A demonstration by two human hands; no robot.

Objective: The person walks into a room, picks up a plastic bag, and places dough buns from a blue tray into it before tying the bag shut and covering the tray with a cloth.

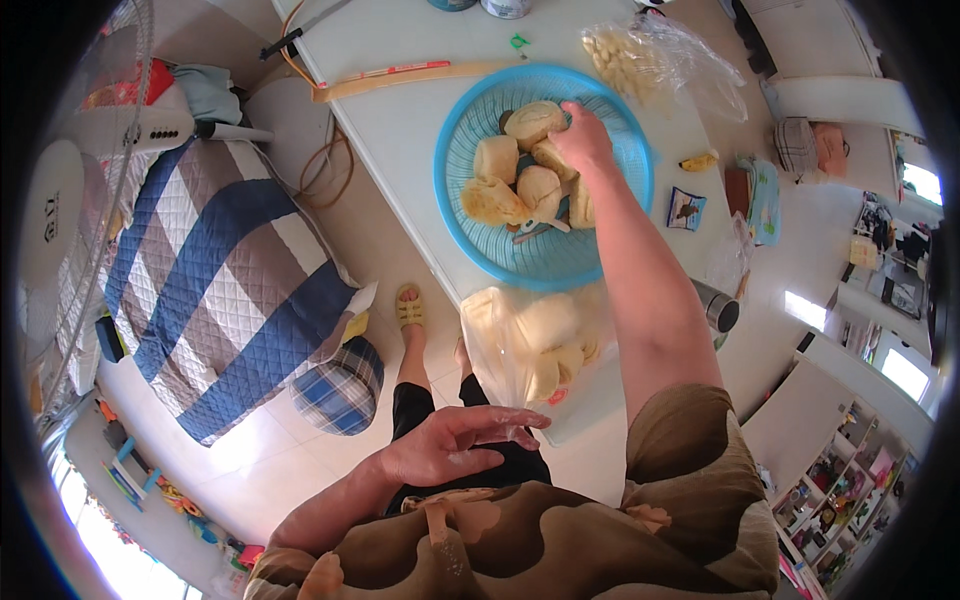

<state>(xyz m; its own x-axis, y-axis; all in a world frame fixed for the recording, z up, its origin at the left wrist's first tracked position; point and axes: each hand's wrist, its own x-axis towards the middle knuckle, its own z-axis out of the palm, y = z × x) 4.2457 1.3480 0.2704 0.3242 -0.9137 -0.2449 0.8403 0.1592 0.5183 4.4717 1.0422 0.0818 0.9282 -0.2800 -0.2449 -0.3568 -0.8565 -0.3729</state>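
A round blue plastic basket (pixel 469 244) with slotted walls stands on the table and holds several steamed buns (pixel 538 187). My right hand (pixel 583 139) reaches into its far right side, with thumb and fingers at the end of an oblong bun (pixel 534 124). Among the buns lies a small white-handled utensil (pixel 541 223), partly covered. My left hand (pixel 469 444), whitened as if by flour, hovers in front of my body with nothing in it and its fingers apart. Just beyond it, a clear plastic bag (pixel 525 337) of more buns lies at the near table end.
Another clear bag (pixel 637 64) with pale pieces lies at the far right of the table (pixel 390 142). A small packet (pixel 685 208), a banana (pixel 698 161) and a metal flask (pixel 718 306) lie along the right side. To the left are a quilted bed (pixel 225 277) and a plaid stool (pixel 337 390).
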